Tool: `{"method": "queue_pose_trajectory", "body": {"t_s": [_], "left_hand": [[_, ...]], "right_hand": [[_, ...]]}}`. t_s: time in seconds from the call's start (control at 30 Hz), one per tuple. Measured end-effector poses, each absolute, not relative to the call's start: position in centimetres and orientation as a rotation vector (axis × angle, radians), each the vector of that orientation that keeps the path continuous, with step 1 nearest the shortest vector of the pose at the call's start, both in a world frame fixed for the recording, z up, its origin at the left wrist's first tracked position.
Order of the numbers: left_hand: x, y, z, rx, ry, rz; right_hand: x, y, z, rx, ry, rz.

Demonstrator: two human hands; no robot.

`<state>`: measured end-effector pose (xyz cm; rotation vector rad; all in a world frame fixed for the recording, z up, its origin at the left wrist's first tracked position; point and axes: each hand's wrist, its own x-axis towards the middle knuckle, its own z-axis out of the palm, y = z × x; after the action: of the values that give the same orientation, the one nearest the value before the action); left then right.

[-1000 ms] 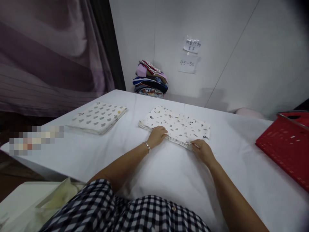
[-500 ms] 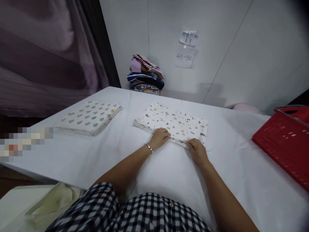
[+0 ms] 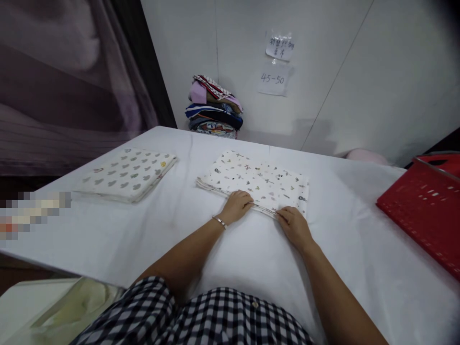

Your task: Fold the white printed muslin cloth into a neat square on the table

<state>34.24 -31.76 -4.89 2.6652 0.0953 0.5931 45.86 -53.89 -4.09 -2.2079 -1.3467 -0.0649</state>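
Observation:
A folded white cloth point(image 3: 258, 179) with small printed figures lies flat on the white-covered table point(image 3: 251, 268), its layers showing along the near edge. My left hand point(image 3: 237, 206), with a bracelet at the wrist, grips that edge near its middle, fingers curled over the layers. Farther right on the same edge, my right hand point(image 3: 293, 225) pinches the cloth close to its near right corner. The thumbs and the undersides of the layers are mostly hidden. To the left rests another folded white cloth point(image 3: 129, 175) with grey printed shapes, touched by neither hand.
A red perforated basket point(image 3: 424, 206) stands at the right side of the table. Beyond the far edge, a stack of folded fabrics point(image 3: 215, 108) sits against the wall. Paper signs point(image 3: 273, 79) hang there. A pale bin point(image 3: 72, 306) is below the table's left front edge.
The view has shifted slightly. Both hands keep hold of the near edge of the cloth, with the right hand's fingertips a touch farther left. The cloth is otherwise almost unchanged.

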Motion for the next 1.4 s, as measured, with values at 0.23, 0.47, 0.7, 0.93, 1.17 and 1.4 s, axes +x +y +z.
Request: {"method": "queue_pose_trajectory", "body": {"t_s": [0.23, 0.47, 0.7, 0.93, 1.17, 1.4], "left_hand": [[34.5, -31.7, -4.9, 2.703, 0.097, 0.578], [34.7, -32.0, -4.8, 2.762, 0.076, 0.652], [34.8, -32.2, -4.7, 2.87, 0.079, 0.629], [34.8, -32.3, -5.0, 2.933, 0.095, 0.635], [34.5, -32.2, -5.4, 2.881, -0.02, 0.688], [34.4, -32.6, -4.9, 2.88, -0.018, 0.666]], "right_hand": [[46.1, -53.7, -4.6, -2.238, -1.344, -0.1], [45.9, -53.3, -4.5, -2.186, -1.301, -0.343], [46.2, -53.3, -5.1, -2.21, -1.356, -0.367], [46.2, -53.4, -5.0, -2.194, -1.398, -0.354], [46.3, -53.7, -5.0, -2.127, -1.522, -0.352], [46.1, -53.6, -5.1, -2.193, -1.524, -0.344]]}}
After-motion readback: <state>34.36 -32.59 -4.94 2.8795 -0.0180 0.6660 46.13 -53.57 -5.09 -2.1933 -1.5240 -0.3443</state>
